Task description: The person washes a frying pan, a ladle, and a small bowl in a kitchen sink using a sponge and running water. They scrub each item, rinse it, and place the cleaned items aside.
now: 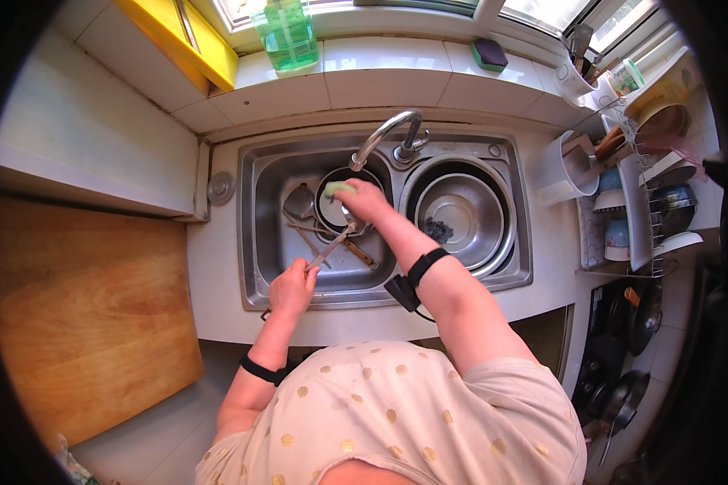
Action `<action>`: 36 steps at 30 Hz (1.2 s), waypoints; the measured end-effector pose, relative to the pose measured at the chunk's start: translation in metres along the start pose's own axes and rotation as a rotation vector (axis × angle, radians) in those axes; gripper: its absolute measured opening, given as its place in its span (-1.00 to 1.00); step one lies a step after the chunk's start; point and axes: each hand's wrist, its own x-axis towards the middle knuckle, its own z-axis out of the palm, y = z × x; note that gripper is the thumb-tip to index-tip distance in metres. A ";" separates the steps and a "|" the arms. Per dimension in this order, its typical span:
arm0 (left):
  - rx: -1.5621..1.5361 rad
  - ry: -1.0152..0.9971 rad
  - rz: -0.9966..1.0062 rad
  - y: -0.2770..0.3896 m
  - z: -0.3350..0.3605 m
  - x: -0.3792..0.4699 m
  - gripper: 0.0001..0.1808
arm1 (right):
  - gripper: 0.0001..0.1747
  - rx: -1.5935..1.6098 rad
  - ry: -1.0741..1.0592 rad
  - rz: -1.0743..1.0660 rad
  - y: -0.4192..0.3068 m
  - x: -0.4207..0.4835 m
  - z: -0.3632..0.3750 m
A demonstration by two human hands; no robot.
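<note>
My left hand (292, 290) grips the handle of a long utensil (327, 251) at the near edge of the left sink basin (261, 242). The utensil's head lies below my right hand (364, 200) and is partly hidden by it. In the fingers of my right hand is a light green sponge (340, 188), held over a round pot (329, 212) in the basin. Left of the pot rests a metal ladle (299, 200). A wooden-handled utensil (360, 253) and thin sticks lie below the pot.
The chrome faucet (379, 136) arches above the basins. Nested metal bowls (491, 206) fill the right basin, with a dark scouring pad (438, 230) inside. A dish rack (594, 267) and white utensil holder (561, 173) stand right. A green soap bottle (288, 42) and sponge (489, 56) sit on the ledge.
</note>
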 end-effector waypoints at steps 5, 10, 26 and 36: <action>-0.261 -0.069 -0.128 0.000 0.010 0.003 -0.70 | -0.56 0.116 0.158 0.006 0.008 0.016 -0.007; -0.604 -0.149 -0.210 -0.003 0.022 0.016 -0.55 | -0.59 -0.468 0.321 -0.631 0.016 -0.038 0.043; -0.814 -0.226 -0.427 -0.010 0.040 0.032 -0.35 | -0.59 -0.577 0.341 -0.696 0.032 -0.043 0.046; -0.559 -0.168 -0.299 -0.010 0.045 0.021 -0.58 | -0.60 -0.532 0.258 -0.586 0.023 -0.032 0.043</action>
